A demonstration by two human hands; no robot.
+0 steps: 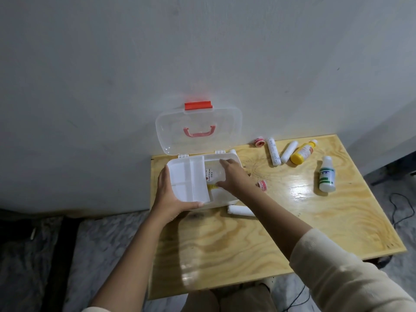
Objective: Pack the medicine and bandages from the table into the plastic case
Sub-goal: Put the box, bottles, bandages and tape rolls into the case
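Note:
The clear plastic case [227, 156] stands open at the table's back left, its lid [198, 131] leaning on the wall. My left hand [171, 194] grips the white divided tray [189, 179] lying over the case's left half. My right hand [231, 176] reaches into the case and is closed around a clear bottle with a yellow cap [213, 175]. On the table lie two white bandage rolls [273, 152] [289, 151], a yellow bottle [304, 152], a white bottle with a green label [326, 174] and two tape rolls [259, 141] [263, 185]. Another bandage roll [239, 210] lies in front of the case.
The wooden table [270, 233] stands against a grey wall. A further white roll [233, 152] peeks out behind the case. A black cable [403, 208] lies on the floor at the right. The table's left edge runs just beside the case.

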